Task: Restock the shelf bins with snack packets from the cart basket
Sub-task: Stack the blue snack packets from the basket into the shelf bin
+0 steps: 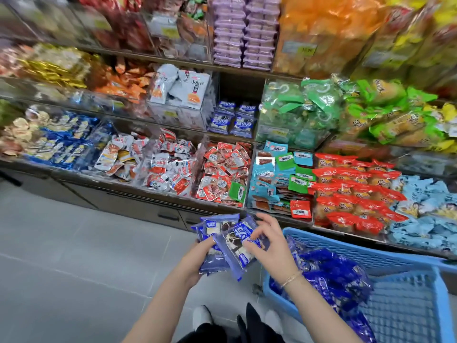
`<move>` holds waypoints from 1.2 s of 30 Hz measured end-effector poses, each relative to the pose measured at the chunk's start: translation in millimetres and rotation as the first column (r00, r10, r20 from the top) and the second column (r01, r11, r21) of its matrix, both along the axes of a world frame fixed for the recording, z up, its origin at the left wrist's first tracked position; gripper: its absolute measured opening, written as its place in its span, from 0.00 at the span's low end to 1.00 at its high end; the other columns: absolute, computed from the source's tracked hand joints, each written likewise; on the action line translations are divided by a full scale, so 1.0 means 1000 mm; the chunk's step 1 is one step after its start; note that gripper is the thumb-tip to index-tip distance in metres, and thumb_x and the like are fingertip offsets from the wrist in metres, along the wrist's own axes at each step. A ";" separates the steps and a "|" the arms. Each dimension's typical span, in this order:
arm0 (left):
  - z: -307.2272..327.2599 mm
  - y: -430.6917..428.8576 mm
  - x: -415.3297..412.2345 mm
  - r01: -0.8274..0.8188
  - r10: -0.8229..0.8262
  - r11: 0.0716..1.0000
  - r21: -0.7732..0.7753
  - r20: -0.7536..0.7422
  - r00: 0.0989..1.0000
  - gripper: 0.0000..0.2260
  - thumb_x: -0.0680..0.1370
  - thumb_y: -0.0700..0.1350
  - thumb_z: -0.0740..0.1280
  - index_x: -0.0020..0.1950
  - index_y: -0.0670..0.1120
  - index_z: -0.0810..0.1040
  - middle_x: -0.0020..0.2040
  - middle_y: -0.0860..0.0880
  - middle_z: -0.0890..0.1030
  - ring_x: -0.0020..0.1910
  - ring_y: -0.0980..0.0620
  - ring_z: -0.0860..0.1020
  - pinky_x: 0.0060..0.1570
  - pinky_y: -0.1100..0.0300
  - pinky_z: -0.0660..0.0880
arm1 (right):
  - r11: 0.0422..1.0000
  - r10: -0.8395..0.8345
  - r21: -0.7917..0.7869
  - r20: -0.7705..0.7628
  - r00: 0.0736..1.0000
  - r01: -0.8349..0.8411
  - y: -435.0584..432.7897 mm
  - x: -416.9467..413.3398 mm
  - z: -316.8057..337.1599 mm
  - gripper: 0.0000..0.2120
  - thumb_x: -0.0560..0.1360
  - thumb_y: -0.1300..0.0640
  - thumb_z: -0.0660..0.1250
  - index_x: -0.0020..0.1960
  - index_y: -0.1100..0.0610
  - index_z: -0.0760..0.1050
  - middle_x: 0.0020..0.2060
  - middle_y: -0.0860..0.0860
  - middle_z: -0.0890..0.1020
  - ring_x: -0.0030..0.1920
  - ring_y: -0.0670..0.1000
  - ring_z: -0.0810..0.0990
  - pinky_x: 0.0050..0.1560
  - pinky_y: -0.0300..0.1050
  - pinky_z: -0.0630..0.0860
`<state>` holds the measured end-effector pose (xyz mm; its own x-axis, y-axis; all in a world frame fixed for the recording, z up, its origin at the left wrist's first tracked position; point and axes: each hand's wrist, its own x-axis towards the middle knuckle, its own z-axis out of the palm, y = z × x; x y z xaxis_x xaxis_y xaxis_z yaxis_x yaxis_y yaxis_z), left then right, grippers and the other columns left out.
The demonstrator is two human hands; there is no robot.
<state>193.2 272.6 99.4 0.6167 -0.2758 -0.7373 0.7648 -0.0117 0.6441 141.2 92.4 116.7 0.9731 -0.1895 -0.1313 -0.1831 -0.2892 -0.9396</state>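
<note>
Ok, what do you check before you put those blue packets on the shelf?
1. Left hand grips the packets: ok.
2. Right hand pinches the top one: ok.
3. Stack tidy: not ok, it is fanned out askew.
4. Bin with similar blue packets has room: ok, half empty.
5. Same snack as in that bin: cannot tell, print blurred.
6. Basket holds more: ok.
</note>
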 end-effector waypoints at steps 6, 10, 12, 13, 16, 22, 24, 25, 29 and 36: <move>-0.001 0.051 0.023 -0.018 0.018 1.000 0.013 0.002 1.000 0.07 0.77 0.44 0.67 0.54 0.45 0.76 0.37 0.47 0.85 0.26 0.52 0.81 0.19 0.70 0.67 | 0.960 0.269 0.156 -0.281 0.921 -0.233 0.031 0.041 0.000 0.33 0.70 0.59 0.73 0.65 0.41 0.57 0.54 0.35 0.70 0.46 0.26 0.76 0.38 0.19 0.69; -0.003 0.067 0.047 -0.066 0.066 0.998 -0.003 -0.003 0.998 0.07 0.76 0.44 0.69 0.50 0.47 0.74 0.38 0.46 0.85 0.26 0.52 0.81 0.19 0.68 0.68 | 0.977 0.196 0.162 -0.418 0.887 -0.140 0.036 0.070 -0.003 0.33 0.72 0.52 0.71 0.72 0.49 0.58 0.65 0.44 0.68 0.52 0.33 0.74 0.44 0.28 0.73; -0.003 0.073 0.064 -0.092 0.092 0.996 0.002 0.005 0.996 0.11 0.74 0.45 0.71 0.53 0.46 0.74 0.42 0.44 0.85 0.28 0.51 0.82 0.20 0.67 0.69 | 0.967 0.027 0.234 -0.479 0.877 0.098 0.034 0.085 -0.007 0.37 0.74 0.52 0.68 0.76 0.54 0.53 0.71 0.47 0.64 0.63 0.45 0.71 0.56 0.38 0.70; -0.004 0.075 0.074 -0.100 0.099 0.995 0.009 0.012 0.995 0.12 0.73 0.45 0.72 0.54 0.46 0.74 0.43 0.44 0.85 0.30 0.50 0.82 0.20 0.66 0.70 | 0.928 -0.037 0.303 -0.507 0.861 0.218 0.032 0.095 -0.010 0.33 0.75 0.54 0.67 0.75 0.55 0.55 0.69 0.49 0.66 0.63 0.48 0.73 0.58 0.41 0.70; -0.003 0.079 0.107 -0.152 0.152 0.988 0.008 0.007 0.988 0.15 0.73 0.45 0.73 0.57 0.43 0.76 0.42 0.44 0.85 0.30 0.50 0.82 0.21 0.66 0.71 | 0.636 -0.194 0.576 -0.525 0.828 0.514 0.027 0.127 -0.011 0.06 0.78 0.61 0.59 0.52 0.59 0.73 0.45 0.59 0.81 0.53 0.56 0.81 0.51 0.47 0.74; 0.003 0.077 0.193 -0.228 0.228 0.973 0.021 0.013 0.974 0.35 0.62 0.52 0.79 0.66 0.42 0.74 0.58 0.39 0.81 0.46 0.41 0.82 0.31 0.58 0.74 | 0.563 -0.245 0.583 -0.559 0.792 0.586 0.001 0.199 -0.023 0.14 0.77 0.62 0.56 0.34 0.54 0.66 0.23 0.49 0.72 0.29 0.50 0.68 0.31 0.42 0.61; 0.005 0.073 0.221 -0.247 0.246 0.969 0.006 0.039 0.968 0.33 0.63 0.51 0.78 0.65 0.41 0.75 0.55 0.38 0.82 0.41 0.42 0.83 0.29 0.59 0.75 | 0.612 -0.236 0.548 -0.561 0.794 0.570 -0.010 0.226 -0.030 0.12 0.77 0.61 0.59 0.35 0.54 0.67 0.25 0.49 0.72 0.28 0.48 0.66 0.29 0.40 0.59; 0.005 0.070 0.235 -0.246 0.245 0.969 0.005 0.066 0.967 0.35 0.61 0.52 0.79 0.65 0.41 0.75 0.55 0.37 0.82 0.43 0.42 0.82 0.33 0.57 0.77 | 0.633 -0.230 0.535 -0.560 0.796 0.560 -0.015 0.240 -0.035 0.10 0.76 0.60 0.61 0.35 0.54 0.69 0.25 0.49 0.72 0.26 0.46 0.67 0.26 0.38 0.59; 0.006 0.056 0.283 -0.254 0.249 0.967 0.018 0.147 0.957 0.51 0.51 0.60 0.78 0.70 0.42 0.70 0.64 0.39 0.76 0.62 0.37 0.75 0.64 0.40 0.70 | 0.602 -0.229 0.548 -0.578 0.783 0.580 -0.029 0.289 -0.046 0.04 0.76 0.58 0.63 0.43 0.56 0.73 0.26 0.50 0.75 0.22 0.44 0.66 0.18 0.34 0.60; 0.002 0.044 0.328 -0.273 0.269 0.961 0.037 0.075 0.960 0.43 0.58 0.56 0.80 0.68 0.44 0.71 0.62 0.39 0.78 0.58 0.37 0.77 0.61 0.42 0.73 | 0.476 -0.309 0.564 -0.611 0.729 0.675 -0.039 0.354 -0.049 0.05 0.78 0.62 0.61 0.45 0.60 0.74 0.38 0.54 0.75 0.37 0.51 0.74 0.30 0.38 0.78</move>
